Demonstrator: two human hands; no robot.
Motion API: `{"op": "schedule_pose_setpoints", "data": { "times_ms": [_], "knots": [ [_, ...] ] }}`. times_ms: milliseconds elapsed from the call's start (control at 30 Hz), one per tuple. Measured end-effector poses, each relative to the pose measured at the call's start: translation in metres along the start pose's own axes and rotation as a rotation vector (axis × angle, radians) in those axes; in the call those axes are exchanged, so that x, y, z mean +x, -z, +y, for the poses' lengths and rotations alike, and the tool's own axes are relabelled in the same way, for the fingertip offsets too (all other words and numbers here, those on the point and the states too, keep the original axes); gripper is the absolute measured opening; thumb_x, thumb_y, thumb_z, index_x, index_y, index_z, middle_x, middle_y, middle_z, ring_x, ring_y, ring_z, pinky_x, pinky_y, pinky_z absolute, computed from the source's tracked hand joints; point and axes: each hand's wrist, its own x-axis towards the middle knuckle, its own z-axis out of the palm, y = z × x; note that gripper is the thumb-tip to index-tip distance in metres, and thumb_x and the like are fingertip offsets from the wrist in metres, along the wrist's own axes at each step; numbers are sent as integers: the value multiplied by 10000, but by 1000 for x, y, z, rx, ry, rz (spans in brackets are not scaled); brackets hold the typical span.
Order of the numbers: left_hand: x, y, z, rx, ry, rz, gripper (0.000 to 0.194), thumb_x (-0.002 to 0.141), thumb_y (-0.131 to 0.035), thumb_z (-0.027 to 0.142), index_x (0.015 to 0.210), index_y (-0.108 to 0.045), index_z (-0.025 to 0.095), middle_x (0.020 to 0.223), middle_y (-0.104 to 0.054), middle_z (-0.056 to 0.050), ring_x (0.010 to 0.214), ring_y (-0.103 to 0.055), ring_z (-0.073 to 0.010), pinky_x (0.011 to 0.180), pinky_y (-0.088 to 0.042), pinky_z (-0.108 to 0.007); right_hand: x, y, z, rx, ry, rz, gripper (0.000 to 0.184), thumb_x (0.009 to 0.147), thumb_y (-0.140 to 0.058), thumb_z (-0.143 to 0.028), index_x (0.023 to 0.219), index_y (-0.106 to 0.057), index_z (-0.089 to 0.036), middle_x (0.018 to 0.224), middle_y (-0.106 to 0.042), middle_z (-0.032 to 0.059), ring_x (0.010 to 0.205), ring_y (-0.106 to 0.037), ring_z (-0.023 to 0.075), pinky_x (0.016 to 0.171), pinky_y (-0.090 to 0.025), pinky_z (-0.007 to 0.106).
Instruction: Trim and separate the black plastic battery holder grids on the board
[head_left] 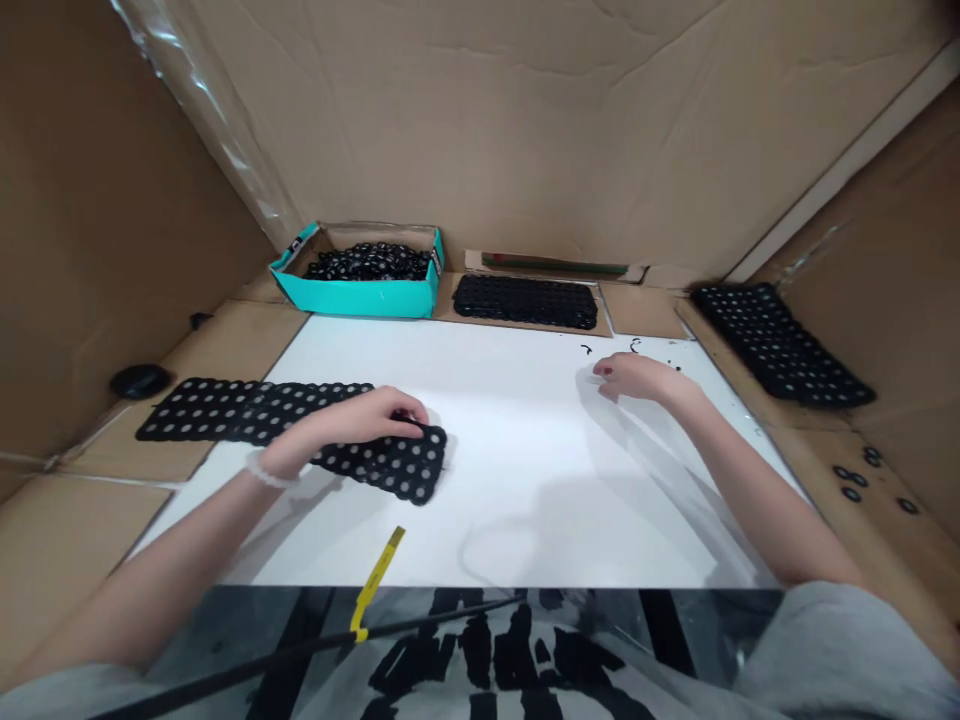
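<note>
A long black sheet with rows of pale round holes point(416, 465) lies across the left of the white board. My left hand point(367, 413) is over its right part, with thumb and fingers curled closed at its upper edge. Over the right side of the board, my right hand point(634, 377) is closed in a pinch, fingertips pointing left. Whatever sits between those fingertips is too small to make out. Small black scraps point(635, 345) lie on the board just beyond this hand.
A teal box point(360, 297) of black rings stands at the back left. Beside it lies a stack of black sheets point(525, 302). Another holed sheet point(780, 345) rests at right, above several loose rings point(851, 494). A black mouse point(140, 381) sits left. Cardboard walls point(525, 130) surround the board.
</note>
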Motion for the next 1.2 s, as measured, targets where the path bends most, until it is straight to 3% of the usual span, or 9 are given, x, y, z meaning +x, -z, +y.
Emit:
{"op": "schedule_pose_setpoints", "data": {
  "times_ms": [133, 300, 400, 500, 633, 700, 800, 967, 1200],
  "knots": [
    [56, -54, 29, 18, -131, 15, 198, 833, -591, 359, 876, -723, 218, 936, -750, -25, 879, -674, -205, 830, -457, -262, -24, -1, 7, 12, -70, 46, 310, 939, -529, -459, 855, -612, -172, 700, -679, 90, 580, -553, 147, 609, -433, 270],
    [114, -89, 46, 138, -66, 460, 214, 856, -554, 295, 934, -729, 201, 999, -746, -74, 948, -664, -255, 862, -455, -328, -39, 0, 0, 85, -133, 98, 263, 965, -475, -429, 952, -570, -185, 636, -660, 42, 437, -445, 106, 504, -357, 236],
    [131, -91, 50, 172, 112, 587, 215, 835, -591, 307, 960, -732, 204, 1038, -741, -83, 1017, -646, -292, 914, -445, -366, -43, 0, -20, 250, -115, 302, 351, 944, -482, -508, 1078, -570, -196, 714, -681, 25, 497, -530, 114, 550, -415, 231],
    [137, -93, 50, 62, 150, 588, 260, 793, -651, 416, 935, -727, 213, 1026, -744, -62, 1003, -646, -285, 906, -455, -363, -49, -12, -42, 339, -84, 441, 462, 872, -542, -613, 974, -645, -174, 683, -666, 41, 594, -597, 146, 622, -465, 249],
    [133, -103, 49, -29, 5, 558, 285, 794, -628, 451, 914, -719, 210, 995, -748, -42, 965, -652, -248, 882, -468, -338, -60, -40, -60, 784, -129, 239, 600, 884, -428, -694, 1047, -665, -167, 826, -719, 75, 586, -640, 143, 582, -514, 259],
    [131, -107, 49, -27, -23, 537, 309, 788, -627, 478, 923, -724, 217, 993, -750, -38, 969, -651, -250, 880, -469, -340, -64, -49, -63, 907, -152, 168, 577, 837, -512, -700, 934, -682, -157, 803, -717, 79, 612, -662, 156, 594, -537, 266],
    [131, -109, 50, -31, -25, 524, 339, 778, -629, 497, 944, -728, 219, 999, -752, -36, 978, -650, -256, 881, -466, -343, -66, -53, -62, 855, -136, 194, 445, 740, -700, -601, 735, -674, -157, 700, -689, 61, 641, -657, 165, 616, -539, 264],
    [134, -108, 49, -88, 6, 513, 366, 773, -619, 506, 950, -732, 207, 985, -753, -35, 970, -651, -255, 884, -465, -341, -66, -50, -57, 799, -161, 173, 310, 805, -647, -457, 858, -714, -159, 809, -729, 64, 647, -670, 158, 616, -535, 265],
    [133, -109, 49, -134, 23, 515, 367, 771, -622, 501, 954, -743, 207, 975, -757, -33, 981, -644, -259, 893, -462, -333, -69, -52, -57, 781, -219, 115, 280, 816, -625, -415, 792, -715, -151, 811, -742, 85, 704, -712, 192, 662, -545, 270]
  ]
}}
